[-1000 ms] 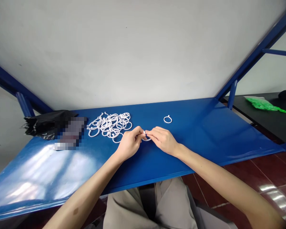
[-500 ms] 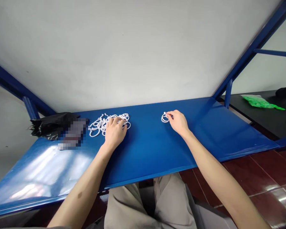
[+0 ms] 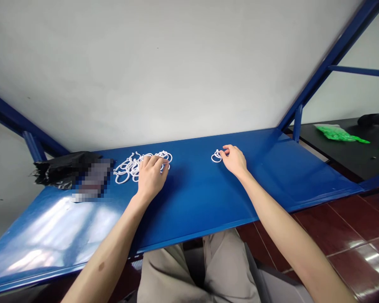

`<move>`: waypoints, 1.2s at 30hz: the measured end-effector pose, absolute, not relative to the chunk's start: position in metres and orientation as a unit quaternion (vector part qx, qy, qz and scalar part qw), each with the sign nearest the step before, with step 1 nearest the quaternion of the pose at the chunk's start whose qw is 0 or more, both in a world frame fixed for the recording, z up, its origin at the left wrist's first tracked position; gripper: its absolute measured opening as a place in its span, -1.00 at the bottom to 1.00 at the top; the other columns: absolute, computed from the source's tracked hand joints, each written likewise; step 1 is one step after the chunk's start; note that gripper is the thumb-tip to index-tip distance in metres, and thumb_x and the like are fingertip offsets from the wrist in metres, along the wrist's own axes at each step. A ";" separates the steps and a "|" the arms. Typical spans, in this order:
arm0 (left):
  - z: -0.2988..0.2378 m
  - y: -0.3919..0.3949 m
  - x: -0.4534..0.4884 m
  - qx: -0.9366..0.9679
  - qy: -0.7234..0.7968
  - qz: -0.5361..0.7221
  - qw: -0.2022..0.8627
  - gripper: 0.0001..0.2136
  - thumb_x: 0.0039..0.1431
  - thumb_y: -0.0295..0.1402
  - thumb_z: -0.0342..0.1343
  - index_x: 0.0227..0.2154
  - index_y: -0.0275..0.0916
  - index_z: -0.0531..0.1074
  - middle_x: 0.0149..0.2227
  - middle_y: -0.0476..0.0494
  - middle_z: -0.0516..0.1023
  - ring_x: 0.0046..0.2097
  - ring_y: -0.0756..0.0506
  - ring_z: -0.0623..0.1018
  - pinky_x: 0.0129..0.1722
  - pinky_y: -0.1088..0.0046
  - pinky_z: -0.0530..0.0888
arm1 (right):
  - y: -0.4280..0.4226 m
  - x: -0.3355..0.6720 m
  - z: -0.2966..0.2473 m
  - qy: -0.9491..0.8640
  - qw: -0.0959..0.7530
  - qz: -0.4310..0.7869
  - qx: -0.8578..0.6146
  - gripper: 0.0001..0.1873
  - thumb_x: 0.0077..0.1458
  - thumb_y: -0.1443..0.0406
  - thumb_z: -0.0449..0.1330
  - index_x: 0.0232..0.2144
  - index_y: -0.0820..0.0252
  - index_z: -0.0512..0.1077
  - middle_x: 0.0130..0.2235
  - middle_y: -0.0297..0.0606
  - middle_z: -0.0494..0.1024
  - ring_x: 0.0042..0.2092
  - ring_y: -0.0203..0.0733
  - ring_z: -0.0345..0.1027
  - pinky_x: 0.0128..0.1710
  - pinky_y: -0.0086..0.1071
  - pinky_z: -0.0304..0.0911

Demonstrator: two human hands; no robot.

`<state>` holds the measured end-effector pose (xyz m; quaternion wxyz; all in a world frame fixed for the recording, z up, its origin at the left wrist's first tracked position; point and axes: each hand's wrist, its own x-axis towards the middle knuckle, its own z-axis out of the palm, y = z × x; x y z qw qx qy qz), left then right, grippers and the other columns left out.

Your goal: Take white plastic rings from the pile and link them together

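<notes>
A pile of several white plastic rings (image 3: 128, 169) lies on the blue table (image 3: 196, 198) at the back left. My left hand (image 3: 151, 174) rests on the pile's right side, fingers bent down onto the rings, with nothing visibly gripped. Farther right, two white rings (image 3: 216, 157) lie together on the table. My right hand (image 3: 236, 160) is beside them, its thumb and forefinger pinched on the edge of the nearer ring.
A crumpled black bag (image 3: 60, 169) and a blurred patch lie left of the pile. Blue frame posts (image 3: 298, 122) rise at the table's back corners before a white wall. A black table with green plastic (image 3: 336, 134) stands to the right. My knees are under the front edge.
My hands held one ring together at the table's middle. They parted: the right carried that ring to the lone ring at the back right, and the left went to the pile.
</notes>
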<state>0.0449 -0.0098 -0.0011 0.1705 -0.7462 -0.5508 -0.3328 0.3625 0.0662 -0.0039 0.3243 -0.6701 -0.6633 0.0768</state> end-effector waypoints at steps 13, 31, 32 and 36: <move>0.006 -0.034 0.084 -0.860 -0.401 -0.308 0.075 -0.85 0.36 -0.38 0.04 -0.23 -0.14 0.53 -0.19 -0.13 0.58 -0.18 -0.11 0.46 -0.14 0.31 0.46 | 0.010 0.296 0.001 -0.792 0.367 0.294 -0.389 -0.72 0.29 0.10 0.17 -0.08 0.12 0.46 -0.23 -0.27 0.64 -0.25 -0.22 0.54 -0.23 -0.35 0.42; 0.001 -0.037 0.094 -0.694 -0.543 -0.408 -0.239 -0.76 0.30 -0.15 0.09 -0.12 -0.18 0.46 -0.29 -0.06 0.64 -0.37 -0.03 0.56 -0.34 0.43 0.47 | -0.001 0.289 0.001 -0.795 0.442 0.218 -0.355 -0.85 0.30 0.25 0.19 -0.23 0.13 0.56 -0.30 -0.29 0.66 -0.34 -0.25 0.53 -0.32 -0.41 0.39; 0.001 -0.037 0.095 -0.688 -0.538 -0.404 -0.273 -0.75 0.31 -0.14 0.06 -0.11 -0.18 0.47 -0.30 -0.05 0.64 -0.36 -0.03 0.57 -0.32 0.44 0.48 | -0.001 0.288 0.000 -0.803 0.439 0.205 -0.347 -0.85 0.30 0.27 0.18 -0.23 0.14 0.56 -0.28 -0.28 0.66 -0.33 -0.25 0.53 -0.32 -0.41 0.38; 0.002 -0.039 0.097 -0.664 -0.545 -0.400 -0.319 -0.74 0.32 -0.15 0.02 -0.18 -0.19 0.50 -0.34 -0.04 0.64 -0.36 -0.04 0.57 -0.32 0.44 0.47 | -0.001 0.285 -0.007 -0.834 0.428 0.148 -0.316 -0.84 0.33 0.32 0.16 -0.23 0.19 0.56 -0.26 -0.23 0.65 -0.27 -0.21 0.54 -0.28 -0.39 0.38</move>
